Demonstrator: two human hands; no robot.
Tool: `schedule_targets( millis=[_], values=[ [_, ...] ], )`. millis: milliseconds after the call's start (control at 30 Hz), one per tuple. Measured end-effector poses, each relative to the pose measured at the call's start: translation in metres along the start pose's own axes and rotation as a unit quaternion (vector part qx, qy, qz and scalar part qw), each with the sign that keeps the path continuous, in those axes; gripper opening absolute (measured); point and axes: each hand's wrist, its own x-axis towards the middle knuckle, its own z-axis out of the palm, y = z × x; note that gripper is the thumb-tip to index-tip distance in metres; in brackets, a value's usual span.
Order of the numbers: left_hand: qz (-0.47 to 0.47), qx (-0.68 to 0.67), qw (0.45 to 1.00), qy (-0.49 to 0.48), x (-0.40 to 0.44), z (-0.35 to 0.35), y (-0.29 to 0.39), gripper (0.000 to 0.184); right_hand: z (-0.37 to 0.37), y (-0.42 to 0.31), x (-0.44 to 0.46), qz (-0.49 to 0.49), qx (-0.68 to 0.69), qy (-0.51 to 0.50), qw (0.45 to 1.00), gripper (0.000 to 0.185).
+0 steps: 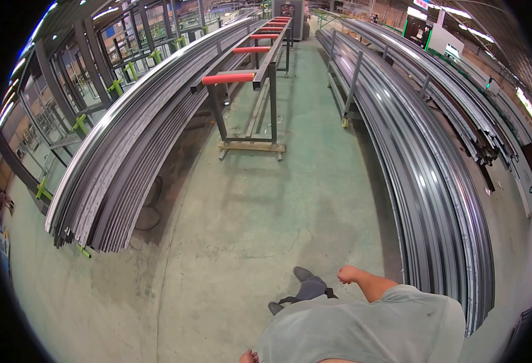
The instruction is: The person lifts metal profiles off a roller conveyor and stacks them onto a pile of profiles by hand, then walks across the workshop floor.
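My right hand [348,274] hangs in front of my body above the green floor, its fingers curled in a loose fist. Nothing shows in it. The closest things to it are the long grey metal profiles [420,181] stacked on the rack to the right, which it does not touch. At the bottom edge of the view my left hand [249,357] is partly cut off. Its visible fingers are curled, and no object shows there. Below me my shoes [303,274] are on the floor, one ahead of the other.
A roller stand [272,103] with red rollers [229,78] runs away ahead. Left of it lies another stack of long metal profiles [114,163], with green-clamped frames behind. A floor aisle [314,139] runs between the stand and the right rack, whose grey posts [355,78] stick up.
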Motion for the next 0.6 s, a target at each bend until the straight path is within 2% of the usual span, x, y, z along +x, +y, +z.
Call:
schedule_targets(
  millis=[400, 600],
  values=[
    [0.000, 0.004, 1.000, 0.002, 0.000, -0.001, 0.006, 0.047, 0.002, 0.001, 0.000, 0.018, 0.027, -0.010, 0.999, 0.022],
    [0.003, 0.006, 1.000, 0.002, -0.005, 0.001, 0.010, 0.047, 0.006, 0.014, 0.013, -0.029, -0.051, -0.026, 0.998, 0.020]
  ],
)
